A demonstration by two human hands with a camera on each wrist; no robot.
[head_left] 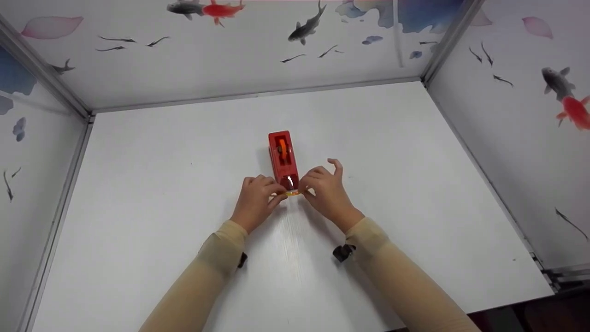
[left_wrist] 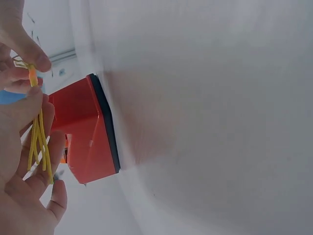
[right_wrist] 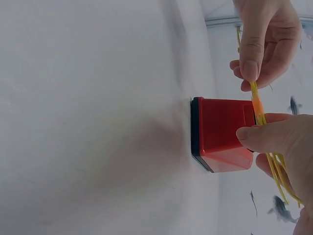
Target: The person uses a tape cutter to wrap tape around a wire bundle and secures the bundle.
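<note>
A bundle of thin yellow strands (left_wrist: 43,142) is stretched between my two hands, with a short orange section (right_wrist: 257,105) at its middle. My left hand (head_left: 256,200) pinches the bundle on one side of that section between thumb and fingers. On the other side, my right hand (head_left: 328,196) pinches it too. Loose strand ends hang past the fingers in both wrist views. Just beyond the hands stands a red tape dispenser (head_left: 286,169) with an orange roll (head_left: 283,149) inside. The bundle is held at the dispenser's near end; whether it touches cannot be told.
The dispenser's dark base (left_wrist: 106,122) rests on a white table (head_left: 152,193). Upright panels (head_left: 258,55) printed with fish stand along the back and both sides of the table. The table's front edge shows at the lower right of the head view.
</note>
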